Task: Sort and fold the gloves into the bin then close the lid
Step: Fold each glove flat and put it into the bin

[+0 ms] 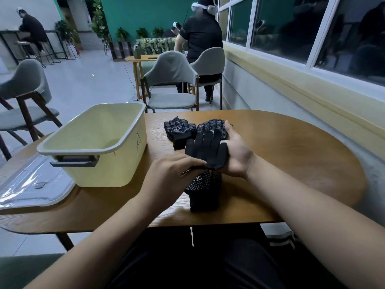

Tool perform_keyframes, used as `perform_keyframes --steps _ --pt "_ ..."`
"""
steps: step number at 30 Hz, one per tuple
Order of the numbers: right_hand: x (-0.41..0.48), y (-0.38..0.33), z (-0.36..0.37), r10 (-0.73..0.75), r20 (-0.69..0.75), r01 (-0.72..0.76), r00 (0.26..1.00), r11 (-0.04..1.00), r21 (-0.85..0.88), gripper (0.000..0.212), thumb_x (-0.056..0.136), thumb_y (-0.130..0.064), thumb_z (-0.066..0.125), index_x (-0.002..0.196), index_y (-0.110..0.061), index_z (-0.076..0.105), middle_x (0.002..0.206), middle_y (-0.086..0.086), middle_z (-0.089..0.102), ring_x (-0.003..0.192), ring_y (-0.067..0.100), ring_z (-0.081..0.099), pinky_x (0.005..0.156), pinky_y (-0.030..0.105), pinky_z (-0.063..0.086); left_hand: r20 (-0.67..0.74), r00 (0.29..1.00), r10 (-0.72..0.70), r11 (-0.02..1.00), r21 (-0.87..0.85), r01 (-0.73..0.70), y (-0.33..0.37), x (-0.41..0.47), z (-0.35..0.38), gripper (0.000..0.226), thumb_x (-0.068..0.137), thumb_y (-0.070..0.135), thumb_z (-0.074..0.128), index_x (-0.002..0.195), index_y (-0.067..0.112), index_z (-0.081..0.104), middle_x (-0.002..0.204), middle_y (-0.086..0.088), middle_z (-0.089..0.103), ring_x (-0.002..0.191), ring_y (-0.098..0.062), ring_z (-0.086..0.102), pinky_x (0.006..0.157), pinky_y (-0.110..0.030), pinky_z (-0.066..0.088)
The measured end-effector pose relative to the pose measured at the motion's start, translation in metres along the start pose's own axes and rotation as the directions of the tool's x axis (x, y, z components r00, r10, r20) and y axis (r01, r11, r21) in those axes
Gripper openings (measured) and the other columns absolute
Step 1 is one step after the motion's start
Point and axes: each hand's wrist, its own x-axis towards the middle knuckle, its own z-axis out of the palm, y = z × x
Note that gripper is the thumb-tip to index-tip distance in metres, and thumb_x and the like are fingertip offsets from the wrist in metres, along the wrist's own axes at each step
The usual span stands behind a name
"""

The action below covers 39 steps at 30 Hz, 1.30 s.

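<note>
I see the plain black glove (206, 151) held up between both hands, just above a dotted glove (203, 184) that lies on the surface (291, 155) near the front edge. My left hand (173, 174) is palm down, its fingers bent over the cuff end and gripping it. My right hand (235, 151) is spread flat, fingers straight, with the glove's fingers lying against its palm. Two more dotted gloves (179, 130) lie side by side just beyond the hands. The dotted ones carry white printed characters, too small for me to read.

To the left stands the pale yellow bin (93, 142), open, its bare floor showing, a handwritten "A" on the side facing the gloves and a grey handle (74, 160) on the near end. The clear lid (31, 188) lies flat beside it, further left.
</note>
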Motion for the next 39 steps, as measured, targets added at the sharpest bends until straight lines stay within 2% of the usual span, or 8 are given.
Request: perform_keyframes --steps 2,4,15,19,26,31,34,39 --pt "0.001 -0.002 -0.002 0.086 0.088 -0.099 0.992 0.982 0.158 0.08 0.095 -0.073 0.058 0.136 -0.005 0.065 0.122 0.007 0.07 0.113 0.021 0.069 0.105 0.039 0.057 0.017 1.0 -0.004 1.0 -0.007 0.005 -0.001 -0.008 0.006 0.014 0.094 0.023 0.084 0.107 0.021 0.084 0.106 0.01 0.078 0.097 -0.007 0.072 0.084 -0.032 0.058" --pt "0.003 0.0 -0.006 0.095 0.143 -0.112 0.985 0.987 0.119 0.096 0.096 -0.075 0.052 0.148 0.006 0.053 0.137 0.009 0.062 0.127 0.021 0.064 0.112 0.032 0.051 0.03 1.0 -0.006 1.0 0.008 0.005 0.0 -0.015 0.012 0.012 0.094 0.024 0.083 0.106 0.022 0.084 0.106 0.009 0.074 0.097 -0.01 0.07 0.085 -0.031 0.057" --pt "0.009 0.001 -0.007 0.226 0.289 -0.169 0.93 0.964 -0.207 0.107 0.099 -0.083 0.037 0.158 0.007 0.037 0.159 0.028 0.038 0.144 0.041 0.04 0.13 0.054 0.02 0.108 0.993 0.054 0.993 0.095 -0.064 0.001 -0.041 0.024 0.015 0.096 0.034 0.076 0.109 0.028 0.082 0.098 0.008 0.066 0.084 -0.016 0.063 0.073 -0.039 0.053" --pt "0.019 -0.006 -0.004 0.272 0.345 -0.205 0.898 0.954 -0.218 0.102 0.098 -0.083 0.035 0.152 0.002 0.045 0.144 0.024 0.054 0.132 0.038 0.052 0.116 0.049 0.04 0.089 0.995 0.052 0.994 0.096 -0.061 0.002 -0.04 0.024 0.015 0.097 0.032 0.077 0.111 0.028 0.082 0.098 0.009 0.066 0.084 -0.015 0.062 0.072 -0.04 0.052" --pt "0.031 0.001 -0.006 0.294 0.267 -0.221 0.918 0.937 -0.27 0.092 0.093 -0.086 0.048 0.144 -0.01 0.041 0.125 0.015 0.055 0.111 0.029 0.057 0.1 0.041 0.045 0.114 0.993 0.016 0.998 0.065 -0.023 0.004 -0.042 0.031 0.017 0.097 0.035 0.077 0.111 0.03 0.082 0.097 0.01 0.066 0.085 -0.014 0.064 0.072 -0.04 0.053" --pt "0.034 0.005 -0.009 0.319 0.228 -0.249 0.92 0.925 -0.288 0.096 0.086 -0.085 0.061 0.145 -0.012 0.041 0.13 0.015 0.052 0.119 0.029 0.051 0.113 0.038 0.035 0.187 0.982 -0.004 0.999 0.043 -0.004 0.0 -0.044 0.034 0.019 0.097 0.042 0.075 0.111 0.032 0.081 0.098 0.013 0.068 0.089 -0.01 0.065 0.076 -0.041 0.053" --pt "0.033 0.005 -0.011 0.333 0.258 -0.261 0.907 0.925 -0.277 0.108 0.09 -0.085 0.055 0.157 -0.002 0.038 0.156 0.022 0.04 0.141 0.035 0.039 0.132 0.041 0.016 0.227 0.973 -0.039 0.999 -0.01 0.042 0.003 -0.043 0.031 0.026 0.103 0.048 0.064 0.115 0.031 0.08 0.101 0.014 0.072 0.091 -0.005 0.065 0.082 -0.03 0.053" --pt "0.026 0.004 -0.007 0.307 0.242 -0.253 0.92 0.939 -0.231 0.104 0.094 -0.083 0.048 0.156 0.0 0.04 0.162 0.027 0.034 0.144 0.038 0.039 0.131 0.051 0.019 0.228 0.969 -0.095 0.992 -0.057 0.111 -0.003 -0.04 0.031 0.029 0.096 0.024 0.072 0.125 0.028 0.075 0.117 0.01 0.065 0.097 -0.007 0.065 0.083 -0.023 0.054"
